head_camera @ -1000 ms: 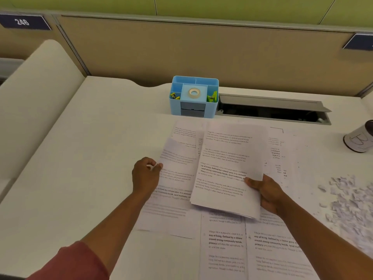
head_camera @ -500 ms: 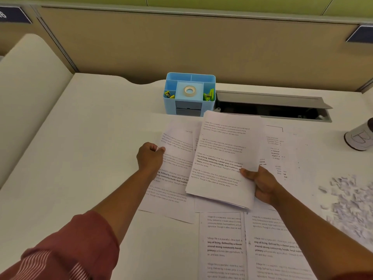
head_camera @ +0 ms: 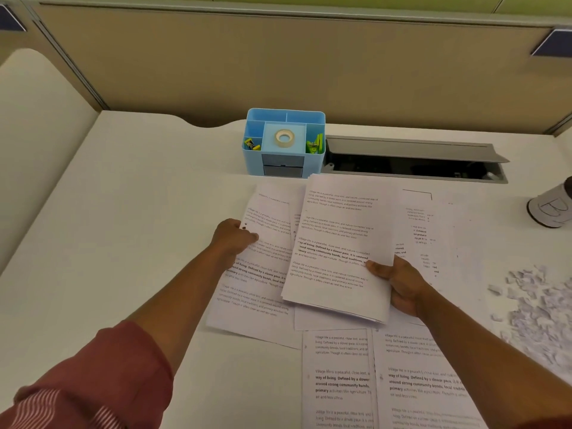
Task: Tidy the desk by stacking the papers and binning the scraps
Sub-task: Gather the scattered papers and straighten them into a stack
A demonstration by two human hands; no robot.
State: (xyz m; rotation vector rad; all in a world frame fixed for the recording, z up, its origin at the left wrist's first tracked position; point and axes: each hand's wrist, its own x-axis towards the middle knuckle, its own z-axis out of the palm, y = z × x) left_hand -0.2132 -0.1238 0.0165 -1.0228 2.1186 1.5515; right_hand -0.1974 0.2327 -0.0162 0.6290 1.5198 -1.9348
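Note:
My right hand (head_camera: pixel 399 284) grips a thin stack of printed papers (head_camera: pixel 339 243) by its lower right corner, thumb on top, held slightly above the desk. My left hand (head_camera: pixel 233 238) pinches the left edge of a loose printed sheet (head_camera: pixel 263 274) lying on the white desk (head_camera: pixel 139 212). More printed sheets (head_camera: pixel 387 382) lie spread below and to the right of the stack. A heap of white paper scraps (head_camera: pixel 535 308) covers the desk at the right edge.
A blue desk organizer (head_camera: pixel 283 142) with a tape roll and clips stands at the back centre. Beside it is an open cable tray (head_camera: pixel 411 162). A dark can with a paper label (head_camera: pixel 552 207) sits at the far right. A beige partition runs behind.
My left hand has moved up along the loose sheet's left edge and now pinches it. The stack in my right hand has shifted slightly toward the organizer.

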